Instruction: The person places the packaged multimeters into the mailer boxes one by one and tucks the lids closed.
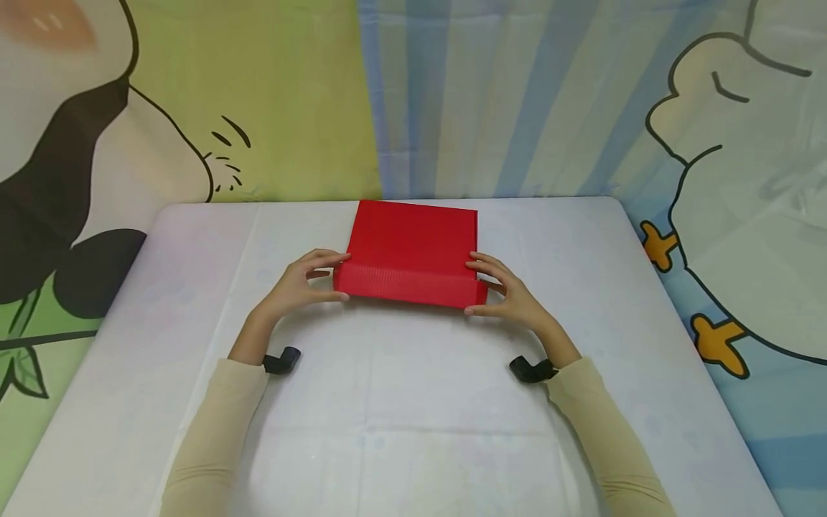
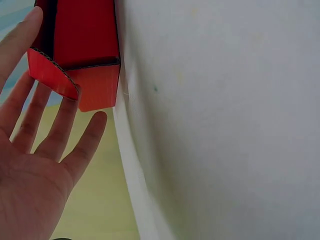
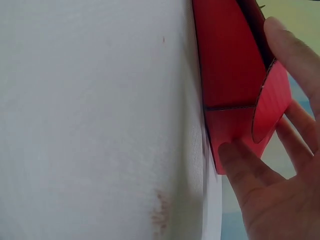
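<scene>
A red cardboard box (image 1: 408, 237) rests on the table, its top panel facing up and a ridged front strip (image 1: 413, 283) sloping toward me. My left hand (image 1: 304, 283) holds the box's left end, thumb at the front and fingers along the side. At the right end, my right hand (image 1: 507, 289) holds it the same way. In the left wrist view, fingers touch a curved side tab (image 2: 52, 74) that stands out from the box. A similar tab (image 3: 271, 102) sits between thumb and fingers in the right wrist view. A dark gap shows under the lid's edge.
The box stands toward the far side of a table covered with a white cloth (image 1: 413, 402). A printed curtain (image 1: 258, 93) with cartoon figures hangs behind and beside it. Black wrist-worn pieces (image 1: 282, 360) sit at both cuffs. A brownish stain (image 3: 161, 215) marks the cloth.
</scene>
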Demonstrator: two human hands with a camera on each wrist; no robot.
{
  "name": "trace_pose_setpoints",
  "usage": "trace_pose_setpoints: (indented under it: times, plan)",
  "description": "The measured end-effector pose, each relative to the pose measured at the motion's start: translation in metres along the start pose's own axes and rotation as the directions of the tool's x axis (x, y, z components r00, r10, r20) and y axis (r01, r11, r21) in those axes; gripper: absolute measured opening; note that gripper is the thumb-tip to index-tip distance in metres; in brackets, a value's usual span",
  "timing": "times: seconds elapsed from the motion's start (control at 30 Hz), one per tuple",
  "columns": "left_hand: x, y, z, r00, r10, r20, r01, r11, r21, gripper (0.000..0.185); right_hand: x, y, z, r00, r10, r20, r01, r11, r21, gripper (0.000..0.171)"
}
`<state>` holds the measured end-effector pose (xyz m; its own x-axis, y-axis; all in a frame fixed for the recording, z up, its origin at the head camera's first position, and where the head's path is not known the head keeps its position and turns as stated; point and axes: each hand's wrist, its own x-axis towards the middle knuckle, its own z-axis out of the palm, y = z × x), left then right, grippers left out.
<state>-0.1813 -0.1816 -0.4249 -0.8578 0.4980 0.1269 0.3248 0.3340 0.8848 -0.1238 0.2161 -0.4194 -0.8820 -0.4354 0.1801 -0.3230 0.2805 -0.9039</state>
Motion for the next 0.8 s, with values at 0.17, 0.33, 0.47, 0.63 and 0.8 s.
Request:
trace_pose_setpoints:
  times: [0.17, 0.33, 0.47, 0.63, 0.8]
  plan:
    - [0.002, -0.014, 0.001, 1.000, 0.022, -0.007, -0.022, 0.998, 0.059, 0.070, -0.002, -0.006, 0.002, 1.000, 0.004, -0.012, -0.004, 0.999, -0.040, 0.073]
    - [-0.002, -0.011, 0.003, 1.000, 0.010, 0.004, -0.010, 0.993, 0.119, 0.070, -0.006, -0.010, 0.005, 1.000, 0.010, 0.001, -0.009, 0.996, -0.091, 0.073]
    - [-0.005, -0.006, 0.009, 1.000, 0.012, 0.017, -0.014, 0.985, 0.173, 0.072, -0.009, -0.014, 0.007, 0.999, 0.034, 0.016, -0.032, 0.991, -0.129, 0.074]
    - [-0.007, -0.001, 0.015, 0.999, 0.045, -0.002, -0.044, 0.973, 0.228, 0.071, -0.011, -0.015, 0.009, 0.998, 0.055, 0.005, -0.053, 0.990, -0.130, 0.074]
    - [-0.009, 0.000, 0.020, 0.999, 0.031, -0.021, -0.025, 0.970, 0.240, 0.072, -0.012, -0.011, 0.010, 0.998, 0.058, 0.011, -0.057, 0.994, -0.098, 0.075]
